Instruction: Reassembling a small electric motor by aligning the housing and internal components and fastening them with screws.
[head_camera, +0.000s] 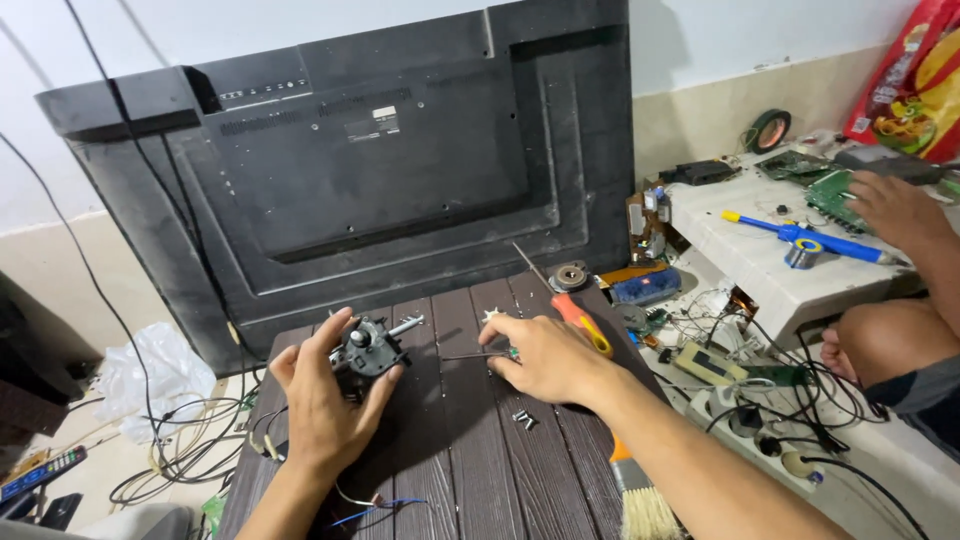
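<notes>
From the head view, the left hand (322, 405) has its grip closed around a small dark motor-like part (368, 350), thumb on one side and fingers wrapped up the other, holding it just above the surface (450, 460); a short metal shaft sticks out of the part toward the right; thin wires (365, 502) trail below the wrist. The right hand (545, 358) lies palm down on the surface, its grip pinched on a thin tool (478, 354) between fingertips and thumb; how tightly, I cannot tell; a few loose screws (523, 418) lie just beside the hand, nearer the camera.

The surface is a dark brown slatted table; on it rest a screwdriver with a red and yellow handle (580, 322), touching the back of the right hand, and a paintbrush (640, 500) at the near edge. Behind stands a large flat television (380, 170), back panel facing out, leaning on a pale wall. To the right, a white bench (760, 260) carries a blue solder sucker (810, 237), circuit boards (835, 190) and a roll of tape (770, 129); another person's hand (900, 210) rests there; tangled cables (180, 440) cover the floor at left.
</notes>
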